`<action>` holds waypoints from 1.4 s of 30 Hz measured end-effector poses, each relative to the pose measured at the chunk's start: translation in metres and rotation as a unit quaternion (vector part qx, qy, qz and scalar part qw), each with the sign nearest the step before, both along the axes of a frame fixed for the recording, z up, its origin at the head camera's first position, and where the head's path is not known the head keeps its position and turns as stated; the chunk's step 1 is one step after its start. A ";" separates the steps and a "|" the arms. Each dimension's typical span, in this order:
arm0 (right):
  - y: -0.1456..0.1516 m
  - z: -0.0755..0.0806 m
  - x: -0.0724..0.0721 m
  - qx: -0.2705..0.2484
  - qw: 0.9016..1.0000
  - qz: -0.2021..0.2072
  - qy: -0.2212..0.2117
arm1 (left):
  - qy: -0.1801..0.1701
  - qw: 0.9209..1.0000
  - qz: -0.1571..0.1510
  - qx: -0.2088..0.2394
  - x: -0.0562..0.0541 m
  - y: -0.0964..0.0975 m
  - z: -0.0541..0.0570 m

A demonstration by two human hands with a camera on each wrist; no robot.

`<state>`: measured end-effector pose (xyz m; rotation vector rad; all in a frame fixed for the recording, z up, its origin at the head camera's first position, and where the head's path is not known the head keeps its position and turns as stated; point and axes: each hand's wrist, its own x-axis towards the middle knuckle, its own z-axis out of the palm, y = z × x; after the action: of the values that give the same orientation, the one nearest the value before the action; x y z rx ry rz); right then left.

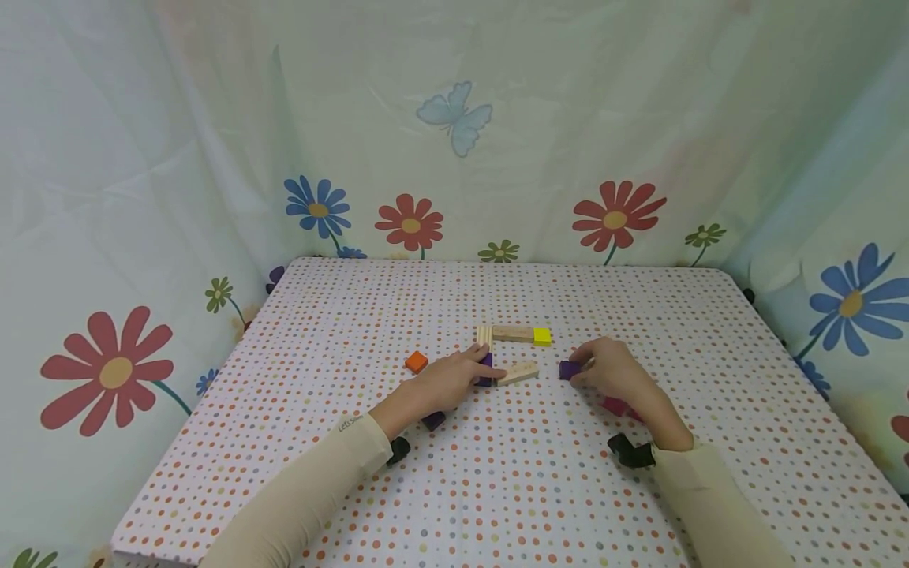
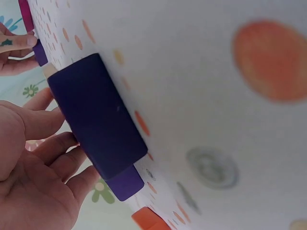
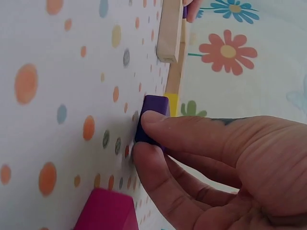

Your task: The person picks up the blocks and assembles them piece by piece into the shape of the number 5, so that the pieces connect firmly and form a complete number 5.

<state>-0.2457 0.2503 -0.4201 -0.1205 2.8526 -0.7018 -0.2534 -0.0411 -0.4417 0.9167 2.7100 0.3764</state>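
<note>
My right hand (image 1: 614,369) pinches a small purple block (image 3: 156,104) between thumb and finger, close over the table, right of the wooden pieces. My left hand (image 1: 446,384) reaches to the middle, its fingers fairly straight at a purple block (image 1: 487,360) and the near end of a slanted plain wooden block (image 1: 521,372). Behind them a ridged light wooden piece (image 1: 484,334), a wooden block (image 1: 513,334) and a yellow block (image 1: 542,337) stand in a row. In the left wrist view, a dark purple block (image 2: 98,115) hides part of the left fingers.
An orange block (image 1: 417,362) lies left of the left hand, and another dark purple block (image 1: 433,420) sits under its wrist. Magenta blocks (image 1: 616,406) lie below the right hand, partly hidden by it. A dotted cloth (image 1: 454,489) covers the table; a flowered curtain (image 1: 511,118) hangs behind.
</note>
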 end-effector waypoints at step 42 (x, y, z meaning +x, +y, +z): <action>0.023 0.015 0.016 0.008 1.000 0.002 0.022 | 0.020 1.000 -0.010 0.001 0.001 0.000 -0.002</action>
<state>-0.2302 0.2732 -0.4051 -0.1405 2.8985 -0.6851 -0.2521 -0.0407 -0.4436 0.9618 2.7337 0.3619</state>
